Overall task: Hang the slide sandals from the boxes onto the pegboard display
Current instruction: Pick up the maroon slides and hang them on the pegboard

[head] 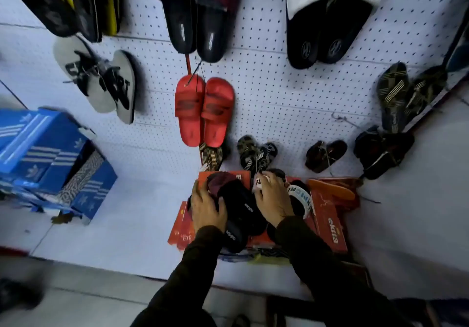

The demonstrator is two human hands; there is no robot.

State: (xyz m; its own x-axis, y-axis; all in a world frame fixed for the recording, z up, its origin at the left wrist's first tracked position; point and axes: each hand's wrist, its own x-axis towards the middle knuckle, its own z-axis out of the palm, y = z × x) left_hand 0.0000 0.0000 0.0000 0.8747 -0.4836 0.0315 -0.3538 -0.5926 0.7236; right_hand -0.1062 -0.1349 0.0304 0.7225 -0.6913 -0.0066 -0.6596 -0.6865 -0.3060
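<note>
While the pegboard [266, 91] already carries many hung pairs, among them red slides [203, 111] near its middle, both hands are down at the orange shoe boxes [330, 222] stacked on the floor at the foot of the board. The left hand [208, 206] lies curled over the toe end of a pair of black slides with maroon straps [238, 205], fingers wrapped around their left edge, so it appears to have hold of them. The pair lies on top of the boxes between the two hands, its long axis running from the near right, where the white lettering on the footbeds shows, to the far left, where the straps bunch under the left hand. The right hand [272, 200] sits just right of the pair, fingers bent and pinching at a small white tag [258, 183] at the far end; whether it grips the tag's string or only touches it I cannot tell. Just right of that hand lies another slide with a white lettered strap [302, 200], partly hidden by the wrist. The left hand is the one properly on the pair, so the lift probably falls to it, up and away towards a free peg, with the right hand guiding the tie. Free board shows left of the red slides.
</note>
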